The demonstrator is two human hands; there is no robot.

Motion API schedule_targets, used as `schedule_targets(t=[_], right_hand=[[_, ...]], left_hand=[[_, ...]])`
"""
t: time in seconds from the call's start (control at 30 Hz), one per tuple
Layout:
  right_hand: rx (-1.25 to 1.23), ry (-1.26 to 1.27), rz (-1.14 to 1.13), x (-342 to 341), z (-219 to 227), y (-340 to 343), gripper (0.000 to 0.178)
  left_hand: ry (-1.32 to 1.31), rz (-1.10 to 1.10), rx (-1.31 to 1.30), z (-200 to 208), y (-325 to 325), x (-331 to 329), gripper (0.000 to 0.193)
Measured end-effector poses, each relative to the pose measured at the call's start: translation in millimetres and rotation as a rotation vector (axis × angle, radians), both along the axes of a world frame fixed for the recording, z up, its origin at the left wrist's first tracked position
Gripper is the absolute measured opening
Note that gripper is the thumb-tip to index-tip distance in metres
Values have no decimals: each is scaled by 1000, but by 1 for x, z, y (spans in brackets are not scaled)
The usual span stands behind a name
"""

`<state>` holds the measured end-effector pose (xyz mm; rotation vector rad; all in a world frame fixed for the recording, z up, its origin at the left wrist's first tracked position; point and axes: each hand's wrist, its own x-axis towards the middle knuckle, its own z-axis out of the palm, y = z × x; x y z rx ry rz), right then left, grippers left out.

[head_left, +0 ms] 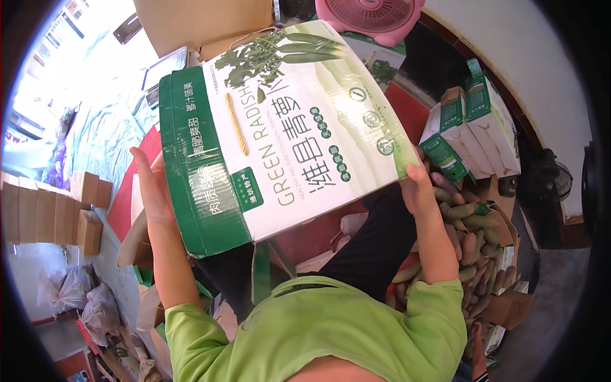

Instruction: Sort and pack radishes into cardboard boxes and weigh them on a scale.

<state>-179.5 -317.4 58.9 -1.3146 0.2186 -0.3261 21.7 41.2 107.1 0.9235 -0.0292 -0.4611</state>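
Note:
A large white and green cardboard box (pixel 299 191), printed with a picture of green radishes, is raised in front of me and tilted. A yellow rope handle (pixel 237 124) lies against its printed side. My left hand (pixel 153 191) grips the green end, its thumb sticking out and its other fingers mostly hidden by the box. At the opposite end, my right hand (pixel 418 189) clasps the lower corner, with the fingertips partly out of sight behind it. Below the box on my right lies a heap of green radishes (pixel 471 239).
Several printed cartons (pixel 487 127) stand at the right by the wall, near a black fan (pixel 550 175). A pink fan (pixel 375 16) is at the far side. Brown boxes (pixel 48 210) and plastic bags (pixel 95 305) sit left. Another person's hand (pixel 478 353) shows at lower right.

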Motion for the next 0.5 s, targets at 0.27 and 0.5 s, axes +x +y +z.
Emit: schedule_targets(t=[0.27,0.5], right_hand=[[-90,175,187,30,-19,-31,79],[-270,366,283,63,-35,-35,61]], left_hand=[[68,-201,314,-19,5,19,33],[-324,-435,700,-17,-50,17,28]])
